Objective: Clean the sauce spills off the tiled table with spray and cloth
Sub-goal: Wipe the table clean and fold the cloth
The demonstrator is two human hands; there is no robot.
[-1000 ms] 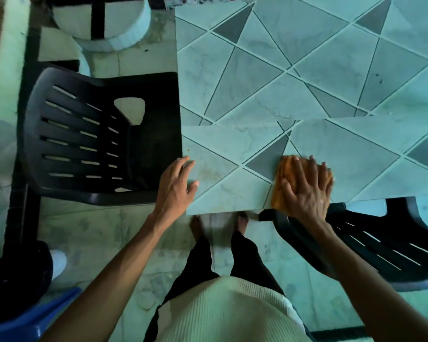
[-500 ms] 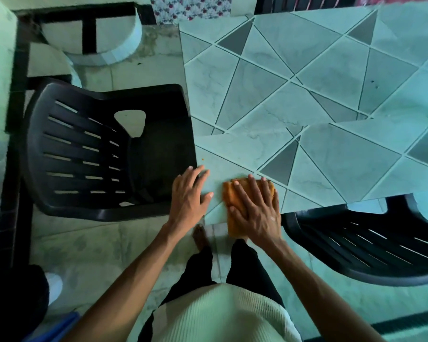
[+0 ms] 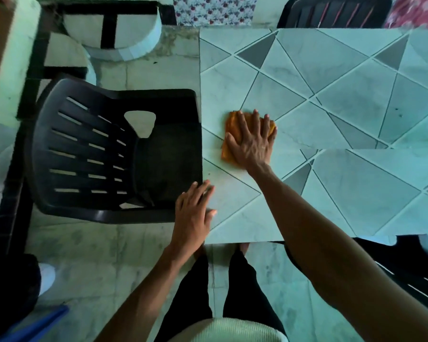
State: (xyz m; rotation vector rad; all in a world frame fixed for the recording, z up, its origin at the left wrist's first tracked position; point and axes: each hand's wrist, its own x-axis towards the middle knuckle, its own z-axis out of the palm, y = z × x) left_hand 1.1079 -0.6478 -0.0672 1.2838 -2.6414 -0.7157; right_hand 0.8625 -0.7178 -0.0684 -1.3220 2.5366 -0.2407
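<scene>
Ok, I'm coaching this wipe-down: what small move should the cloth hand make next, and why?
Probably sweep the orange cloth rightward: the right hand presses it flat near the table's left edge, the left hand braces the corner, and dark specks lie farther right.

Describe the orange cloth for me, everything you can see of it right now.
The orange cloth looks like soft fabric folded into a flat, roughly rectangular pad. It lies on the tiled table, close to the edge beside the black chair. The right hand presses on it with straight, spread fingers and covers most of it; only the chair-side strip and one far corner show. The left hand rests on the table, apart from it.
</scene>
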